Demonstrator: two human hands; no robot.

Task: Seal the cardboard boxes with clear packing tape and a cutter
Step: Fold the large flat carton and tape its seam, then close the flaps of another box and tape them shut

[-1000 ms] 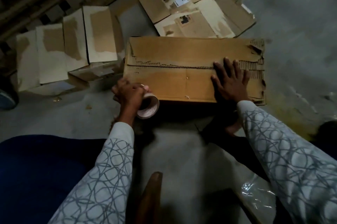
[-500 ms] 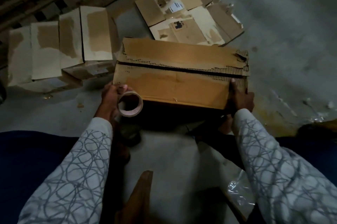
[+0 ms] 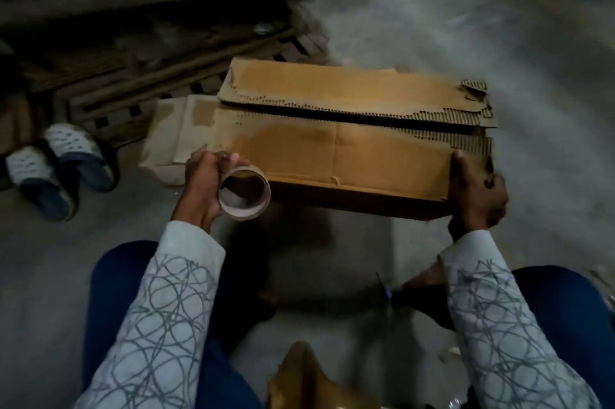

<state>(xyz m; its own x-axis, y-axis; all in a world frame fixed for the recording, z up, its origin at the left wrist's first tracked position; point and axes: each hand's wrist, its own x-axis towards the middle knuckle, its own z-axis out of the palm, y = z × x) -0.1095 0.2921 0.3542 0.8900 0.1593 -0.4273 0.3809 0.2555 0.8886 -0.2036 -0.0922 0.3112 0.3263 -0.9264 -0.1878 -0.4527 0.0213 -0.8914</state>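
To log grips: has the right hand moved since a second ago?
Yes: the right hand slid off the cardboard box top, rightward, to its near right corner.

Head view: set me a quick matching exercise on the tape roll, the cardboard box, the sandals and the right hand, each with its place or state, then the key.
Column one:
1. tape roll
2. cardboard box
3. sandals
4. right hand

Column two:
A. grips the box's right end
B. lying far left, away from both hands
C. held in the left hand
D. top flaps apart, dark gap between them

Pairs: 1-C, 2-D, 3-B, 4-A
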